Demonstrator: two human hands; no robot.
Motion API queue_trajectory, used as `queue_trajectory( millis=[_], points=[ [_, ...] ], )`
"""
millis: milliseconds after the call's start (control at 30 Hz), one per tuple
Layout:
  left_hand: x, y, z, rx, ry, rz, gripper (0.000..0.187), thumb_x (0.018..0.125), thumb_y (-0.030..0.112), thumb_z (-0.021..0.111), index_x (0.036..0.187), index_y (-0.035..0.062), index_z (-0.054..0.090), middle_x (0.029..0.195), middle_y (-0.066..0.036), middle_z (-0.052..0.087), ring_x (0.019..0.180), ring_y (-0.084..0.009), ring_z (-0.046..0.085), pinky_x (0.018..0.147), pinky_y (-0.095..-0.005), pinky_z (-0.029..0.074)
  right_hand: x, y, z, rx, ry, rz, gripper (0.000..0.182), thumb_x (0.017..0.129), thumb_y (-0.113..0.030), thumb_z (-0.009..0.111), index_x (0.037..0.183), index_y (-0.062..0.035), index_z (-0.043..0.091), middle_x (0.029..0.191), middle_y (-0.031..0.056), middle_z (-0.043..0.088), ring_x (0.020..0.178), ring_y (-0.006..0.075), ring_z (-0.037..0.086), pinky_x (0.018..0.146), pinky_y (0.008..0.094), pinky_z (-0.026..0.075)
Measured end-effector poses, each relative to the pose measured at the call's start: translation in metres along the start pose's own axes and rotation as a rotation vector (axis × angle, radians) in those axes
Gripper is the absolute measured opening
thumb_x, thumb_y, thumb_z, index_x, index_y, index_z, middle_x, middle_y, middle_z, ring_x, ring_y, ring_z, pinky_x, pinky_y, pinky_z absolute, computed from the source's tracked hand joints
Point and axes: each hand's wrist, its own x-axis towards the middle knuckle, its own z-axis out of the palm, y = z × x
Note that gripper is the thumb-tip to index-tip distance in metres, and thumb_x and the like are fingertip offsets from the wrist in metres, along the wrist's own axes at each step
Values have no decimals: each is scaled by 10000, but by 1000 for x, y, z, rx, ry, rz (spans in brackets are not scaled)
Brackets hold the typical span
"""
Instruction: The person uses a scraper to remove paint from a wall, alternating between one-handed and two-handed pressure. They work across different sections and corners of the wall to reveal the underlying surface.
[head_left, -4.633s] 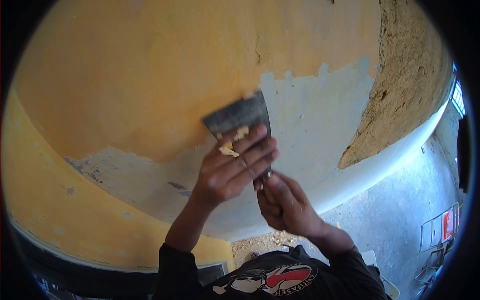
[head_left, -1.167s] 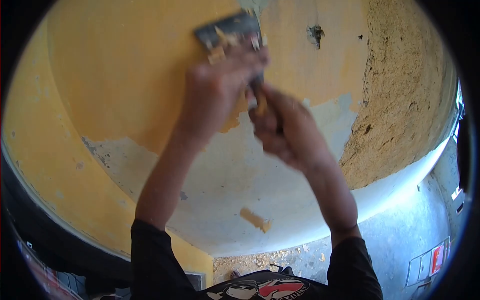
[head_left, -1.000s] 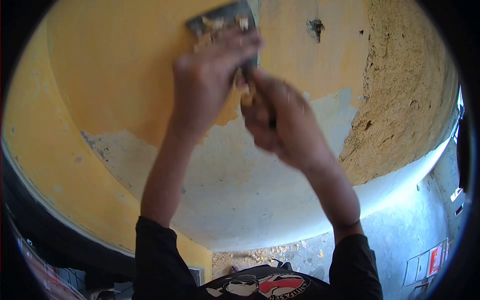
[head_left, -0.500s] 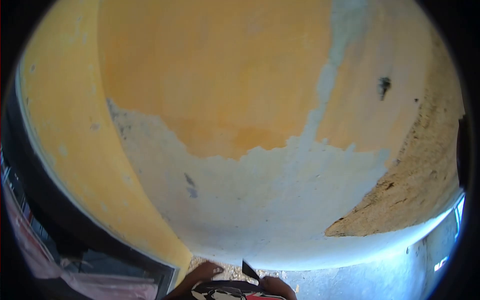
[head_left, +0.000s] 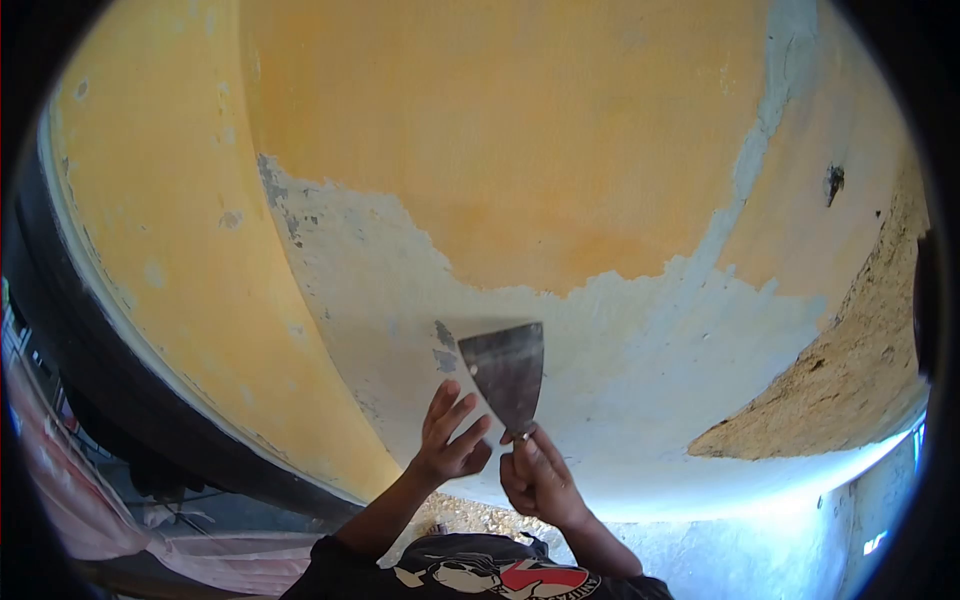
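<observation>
A wide-bladed paint scraper [head_left: 508, 373] is in my right hand [head_left: 541, 476], fingers wrapped round its handle, blade pointing up. My left hand [head_left: 451, 435] hovers just left of the blade, empty, with its fingers apart. Behind both hands stands a wall [head_left: 600, 380] whose lower part is bare, pale and whitish. Orange paint [head_left: 480, 150] covers the upper part and ends in a ragged edge. Small dark chips [head_left: 444, 345] mark the pale surface left of the blade.
To the right, a rough brown patch [head_left: 800, 405] exposes the wall's core. A yellow side wall [head_left: 170, 200] meets a dark frame [head_left: 60, 260] on the left. Pink cloth [head_left: 70, 470] hangs at the lower left. Crumbled debris [head_left: 480, 513] lies on the floor below.
Both hands have risen from the bottom edge to in front of the pale wall, bringing the paint scraper up into full view. The camera view has shifted slightly left.
</observation>
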Motion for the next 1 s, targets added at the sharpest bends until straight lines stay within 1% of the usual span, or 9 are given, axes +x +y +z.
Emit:
queue_trajectory(
  millis=[100,233,333,533,633,700,833,900,1000],
  points=[
    [30,-21,17,50,122,166,384,858,193,691,1230,115,638,1370,-125,559,1379,-356,410,1133,-529,329,8,-1,12,70,62,-101,317,1065,-381,358,1176,-95,438,675,0,369,440,48,260,386,201,210],
    [83,-19,16,64,-60,323,276,906,210,628,1171,177,701,1329,11,617,1391,-256,417,1183,-466,262,13,3,24,170,76,-118,360,1048,-437,356,1087,-93,455,654,-6,350,424,48,236,370,197,194],
    [101,-22,13,-34,-202,382,251,866,123,623,1085,156,740,1208,6,687,1245,-215,578,1129,-394,363,16,16,31,213,94,-162,366,1047,-453,356,1065,-100,452,656,-13,345,437,51,232,379,203,194],
    [134,-30,16,-88,-174,415,216,870,116,626,1042,137,755,1158,4,708,1179,-215,625,1023,-352,454,30,-8,42,113,138,-265,346,1063,-419,327,1014,-96,439,651,-28,327,465,50,253,406,221,207],
    [129,-29,13,-180,-170,409,212,876,111,624,1043,124,754,1128,-2,719,1166,-206,632,986,-342,472,22,-3,58,169,142,-238,292,975,-436,559,947,-147,531,632,-18,391,529,121,405,475,281,325],
    [119,-21,11,-166,-172,423,174,868,117,643,993,124,764,1063,-6,734,1126,-208,653,931,-343,496,26,20,58,89,359,-329,248,1018,-424,479,926,-195,503,639,-87,249,521,29,274,460,210,219],
    [132,-25,12,-214,-131,480,124,858,116,668,926,115,771,982,-18,750,1059,-210,686,849,-345,527,25,15,55,152,215,-299,294,1003,-459,493,972,-168,511,603,-57,330,523,77,365,466,247,298],
    [138,-24,9,-209,-159,468,153,857,98,659,973,104,760,1049,-25,734,1094,-215,668,884,-346,514,14,-4,76,185,255,-190,376,1035,-485,376,990,-118,442,631,-50,288,459,55,227,405,227,184],
    [118,-26,8,-199,-278,385,224,857,103,651,1061,107,743,1158,-36,709,1199,-227,614,987,-359,474,19,15,51,131,242,-208,365,1048,-468,350,973,-121,435,627,-67,274,465,46,227,407,219,184]
  ],
)
